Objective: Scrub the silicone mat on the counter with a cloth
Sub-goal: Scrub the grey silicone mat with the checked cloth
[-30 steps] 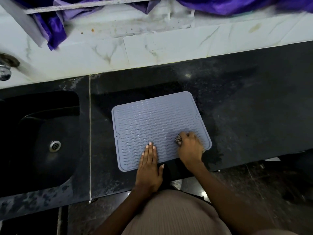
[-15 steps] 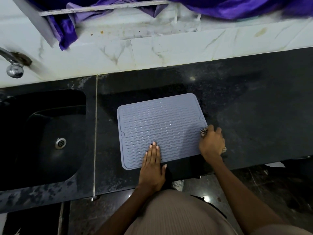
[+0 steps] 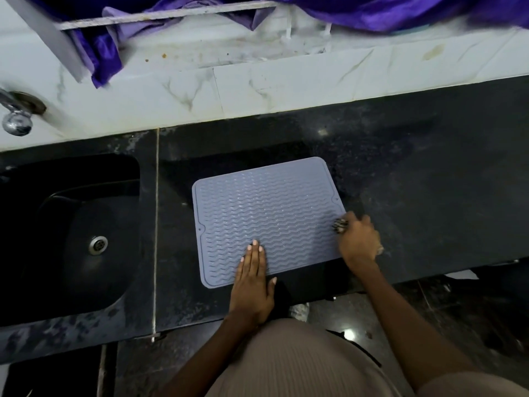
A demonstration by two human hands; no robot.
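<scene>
Pinning the silicone mat (image 3: 269,219) flat on the counter (image 3: 429,181), your left hand (image 3: 253,285) lay straight-fingered; your right hand (image 3: 359,242) clutched the cloth (image 3: 340,224) at its right edge (limp, slippery, likely).

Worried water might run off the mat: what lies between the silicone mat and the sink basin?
In the head view, only bare black counter separates the silicone mat from the sink basin, crossed by one thin pale seam line.

Bare counter (image 3: 415,181) right of mat (image 3: 266,213) — sink (image 3: 71,239) left
</scene>
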